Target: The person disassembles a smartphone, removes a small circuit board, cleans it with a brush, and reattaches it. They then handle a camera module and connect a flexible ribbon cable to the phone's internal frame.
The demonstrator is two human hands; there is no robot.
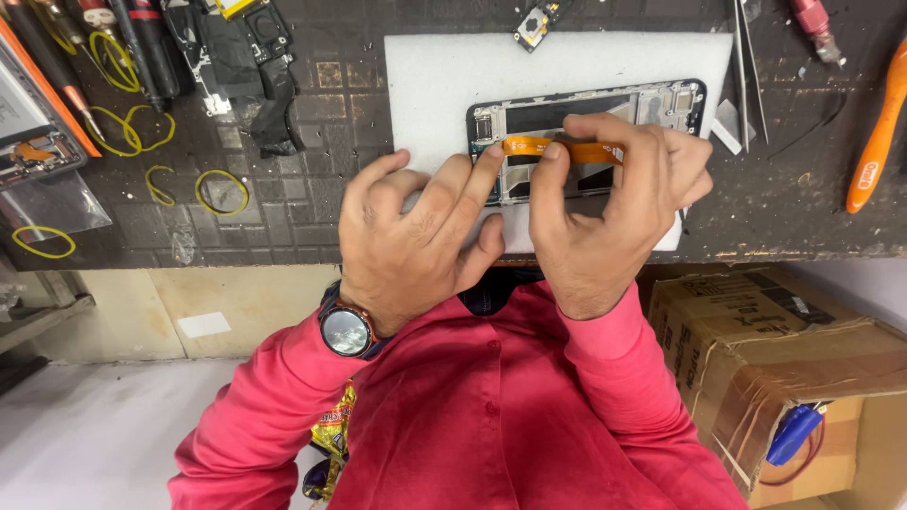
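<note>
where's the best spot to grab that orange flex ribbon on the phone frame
By its two ends, from above. The orange flex ribbon is a thin flat strip lying across the opened phone frame, so a fingertip pinch at each end seems safest. The left hand and right hand sit at those ends.

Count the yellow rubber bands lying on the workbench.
5 in plain view: one by the tool tips, one below it, a small bent one, a full loop, and one on the clear plastic sheet. More may hide under the tools.
</note>
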